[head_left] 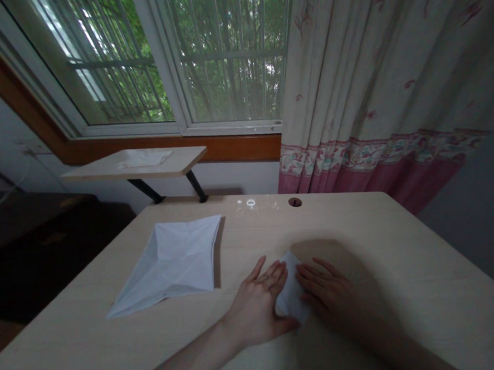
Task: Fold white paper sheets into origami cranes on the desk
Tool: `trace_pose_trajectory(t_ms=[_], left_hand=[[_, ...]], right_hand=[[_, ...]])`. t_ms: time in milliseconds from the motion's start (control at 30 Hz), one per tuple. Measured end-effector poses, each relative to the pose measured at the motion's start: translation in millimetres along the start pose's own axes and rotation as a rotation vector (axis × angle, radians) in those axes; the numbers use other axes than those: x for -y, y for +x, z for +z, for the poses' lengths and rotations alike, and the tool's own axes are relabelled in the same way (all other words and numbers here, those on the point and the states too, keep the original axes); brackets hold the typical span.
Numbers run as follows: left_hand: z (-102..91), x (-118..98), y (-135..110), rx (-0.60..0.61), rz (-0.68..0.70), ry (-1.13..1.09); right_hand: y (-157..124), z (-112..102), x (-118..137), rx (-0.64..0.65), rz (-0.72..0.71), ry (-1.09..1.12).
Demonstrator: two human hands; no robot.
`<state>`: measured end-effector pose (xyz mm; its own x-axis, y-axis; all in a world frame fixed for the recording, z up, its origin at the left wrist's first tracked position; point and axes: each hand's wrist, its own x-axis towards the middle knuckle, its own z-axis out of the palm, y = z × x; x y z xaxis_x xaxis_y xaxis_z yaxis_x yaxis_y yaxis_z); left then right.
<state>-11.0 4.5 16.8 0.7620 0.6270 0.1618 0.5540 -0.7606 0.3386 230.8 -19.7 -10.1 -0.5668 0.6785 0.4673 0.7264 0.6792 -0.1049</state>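
Two bare forearms (194, 353) are extended from the lower edge over a broad, pale, wood-grained desk (68, 352). At far left, a dark, low piece of furniture (35, 220) is seen in shadow. Beside it, a pale raised shelf (187, 158) is carried on black slanted supports (195, 185); on it is laid a crumpled white sheet (142, 158). A large, white, creased, four-cornered sheet (184, 256) is spread on the left half of the desk, its long point directed to the lower left. Right of it, the left hand (258, 304) is laid with fingers outstretched and little finger splayed; a small, white, folded, paper-like piece (291, 291), flat on the desk between the hands, is touched at its left side, not gripped. Its right side is covered by the fingertips of the right hand (326, 292), held straight and slightly parted; how firmly they are pressed cannot be told. Behind, a round brown-rimmed hole (295, 202) is set in the desk. At right, a cream, floral, pink-hemmed curtain (350, 89) is hung.
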Motion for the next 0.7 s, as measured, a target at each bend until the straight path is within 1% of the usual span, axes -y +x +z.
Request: trace_pose_trajectory(t_ms=[133,367,700], left_hand=[[1.9,1.8,0.5,-0.031,0.019,0.011],[10.5,6.5,1.9,-0.131,0.036,0.034],[8.9,4.8,3.0,-0.138,0.031,0.015]], right_hand=[[2.1,-2.7,-1.0,0.001,-0.031,-0.006],[1.8,0.2,-1.4,-0.032,0.005,-0.024],[3.3,-1.7,4.5,-0.037,0.043,0.016]])
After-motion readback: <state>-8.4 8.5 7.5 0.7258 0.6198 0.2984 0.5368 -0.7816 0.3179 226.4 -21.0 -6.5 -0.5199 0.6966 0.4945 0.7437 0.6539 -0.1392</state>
